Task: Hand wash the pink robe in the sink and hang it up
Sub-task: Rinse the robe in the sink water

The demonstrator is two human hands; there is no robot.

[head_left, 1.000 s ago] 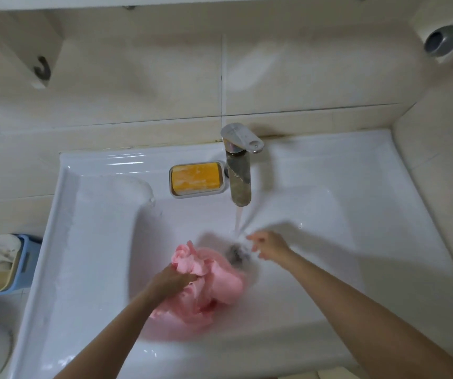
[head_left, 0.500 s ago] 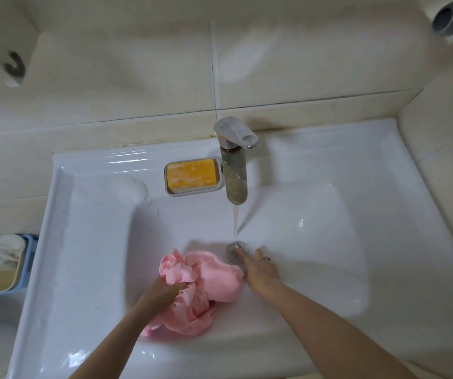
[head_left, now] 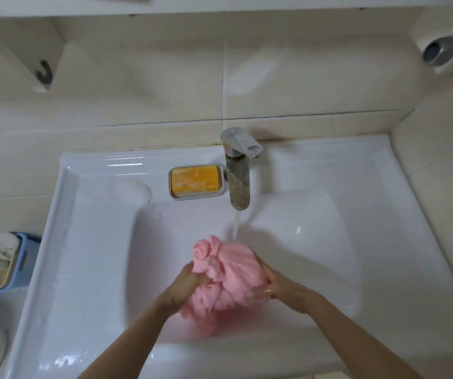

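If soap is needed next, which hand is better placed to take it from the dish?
Probably the left hand. Both hands grip the pink robe, but the orange soap lies left of the faucet, so the right hand would cross the water stream.

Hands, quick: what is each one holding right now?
Left hand: grips the bunched pink robe.
Right hand: grips the same pink robe from the other side.

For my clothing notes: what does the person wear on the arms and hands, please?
No gloves cover the left hand or the right hand. The left forearm and the right forearm are bare: no sleeve, watch or bracelet is in view. The right hand's fingers shine wet.
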